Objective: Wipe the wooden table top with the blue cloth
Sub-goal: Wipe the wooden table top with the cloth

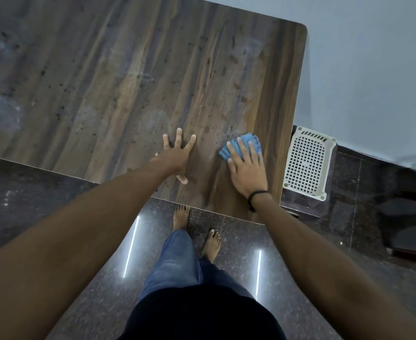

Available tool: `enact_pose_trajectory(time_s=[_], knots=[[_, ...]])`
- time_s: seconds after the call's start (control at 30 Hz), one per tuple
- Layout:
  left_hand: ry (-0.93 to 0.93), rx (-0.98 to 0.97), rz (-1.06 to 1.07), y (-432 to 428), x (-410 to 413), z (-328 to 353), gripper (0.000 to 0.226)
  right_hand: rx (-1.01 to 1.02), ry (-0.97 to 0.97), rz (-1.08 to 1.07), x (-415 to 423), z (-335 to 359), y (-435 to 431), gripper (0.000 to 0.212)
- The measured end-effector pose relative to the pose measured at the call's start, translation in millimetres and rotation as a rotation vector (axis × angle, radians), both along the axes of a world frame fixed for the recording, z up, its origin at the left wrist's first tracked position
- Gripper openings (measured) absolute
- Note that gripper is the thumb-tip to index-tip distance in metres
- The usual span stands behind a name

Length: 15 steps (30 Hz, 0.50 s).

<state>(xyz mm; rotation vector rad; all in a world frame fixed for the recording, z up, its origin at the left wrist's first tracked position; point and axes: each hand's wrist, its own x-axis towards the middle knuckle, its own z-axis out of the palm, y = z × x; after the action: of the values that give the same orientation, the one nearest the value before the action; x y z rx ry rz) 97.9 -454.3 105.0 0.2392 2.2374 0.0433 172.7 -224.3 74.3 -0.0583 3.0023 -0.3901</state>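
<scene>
our left hand (177, 157): flat on the counter (104, 82), fingers spread, holding nothing | our right hand (247, 169): straight fingers press the blue cloth (248, 139) near the counter's right edge

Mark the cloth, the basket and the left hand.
cloth (247, 138), head view, blue folds at its far edge.
basket (306, 163), head view, white grid face.
left hand (176, 157), head view, back of the hand.

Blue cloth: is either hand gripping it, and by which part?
Not gripped: the right hand presses flat, fingers straight, on top of the blue cloth, pinning it to the wooden table. The left hand rests spread on bare wood, holding nothing.
</scene>
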Motion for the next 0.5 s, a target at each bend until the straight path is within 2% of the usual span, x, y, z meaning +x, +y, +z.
enact_pose_trajectory(time_s=[0.03,0.17,0.27,0.33,0.43,0.47,0.5], knots=[[-0.008,0.0,-0.006,0.7,-0.7,-0.2,0.149,0.018,0.02,0.014,10.2,-2.2,-11.0,0.052],[-0.002,0.043,-0.004,-0.6,-15.3,4.2,0.146,0.049,0.073,0.456,56.0,-14.9,-14.6,0.051],[0.079,0.085,-0.019,-1.9,-36.1,11.6,0.146,0.045,0.022,0.574,29.7,-8.6,3.2,0.05],[0.065,0.083,-0.029,-5.0,-49.1,11.7,0.145,0.061,0.004,0.47,-8.4,-4.7,10.9,0.051],[0.022,0.074,-0.037,-8.3,-55.5,7.0,0.144,-0.021,-0.055,-0.027,-56.5,2.1,6.1,0.054],[0.015,0.071,-0.035,-8.4,-56.5,6.3,0.145,-0.031,-0.065,-0.111,-58.6,2.0,-2.0,0.055],[0.012,0.072,-0.032,-8.5,-56.9,5.4,0.145,-0.017,-0.05,-0.101,-51.6,-0.3,-11.2,0.055]])
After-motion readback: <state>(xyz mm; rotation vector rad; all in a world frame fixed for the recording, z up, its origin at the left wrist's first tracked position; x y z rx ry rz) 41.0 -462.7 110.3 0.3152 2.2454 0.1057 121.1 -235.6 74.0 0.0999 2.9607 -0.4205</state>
